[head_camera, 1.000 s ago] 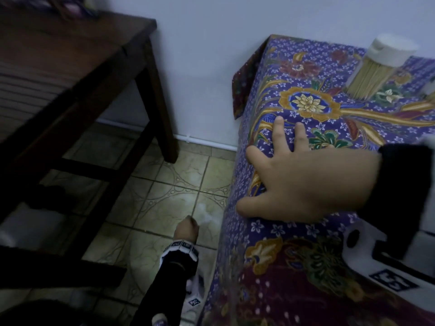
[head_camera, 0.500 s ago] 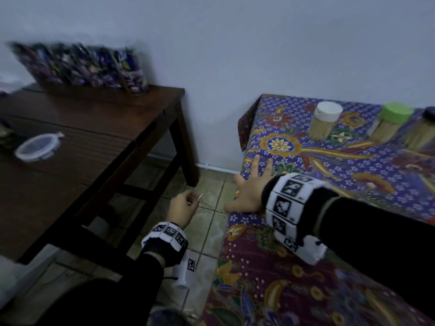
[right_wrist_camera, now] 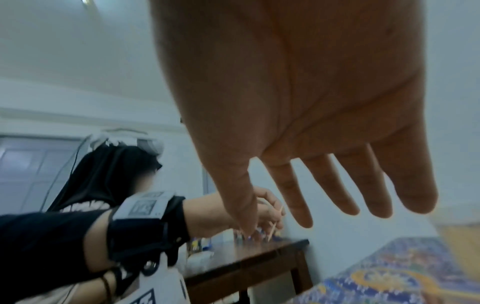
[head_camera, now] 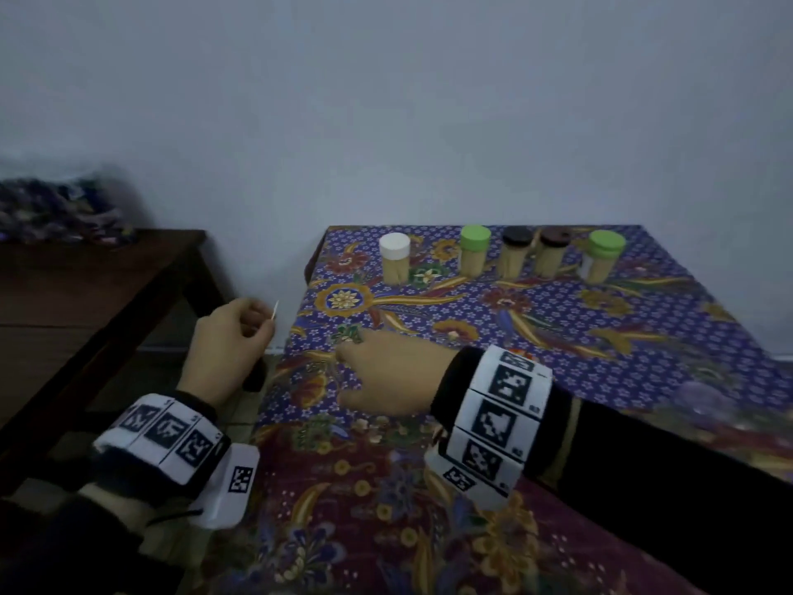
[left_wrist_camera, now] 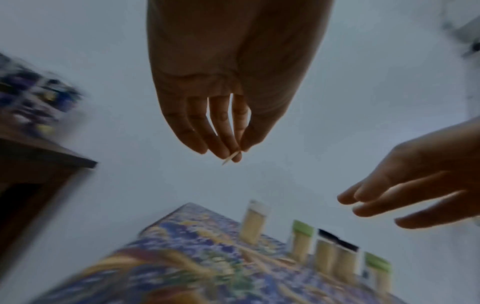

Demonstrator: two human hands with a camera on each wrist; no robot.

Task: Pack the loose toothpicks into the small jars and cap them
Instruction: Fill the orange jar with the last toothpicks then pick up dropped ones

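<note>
My left hand [head_camera: 234,337] hovers just left of the patterned table's edge and pinches one pale toothpick [head_camera: 275,310] between thumb and fingertips; the pick [left_wrist_camera: 230,159] shows below the fingers in the left wrist view. My right hand [head_camera: 388,371] is over the tablecloth [head_camera: 558,319] near its left side, fingers straight and spread [right_wrist_camera: 337,185], holding nothing. Several capped jars full of toothpicks stand in a row at the back: a white-capped jar [head_camera: 394,258], a green-capped jar [head_camera: 474,250], two dark-capped jars [head_camera: 515,251] and another green-capped jar [head_camera: 603,255].
A dark wooden table [head_camera: 86,294] stands to the left with a blurred pile of packets [head_camera: 60,208] at its back. A narrow gap of floor lies between the two tables. A white wall [head_camera: 386,122] runs behind both.
My left hand has risen from near the floor to table height with the toothpick. My right hand has lifted its flat palm off the cloth. The view has swung up to the jars.
</note>
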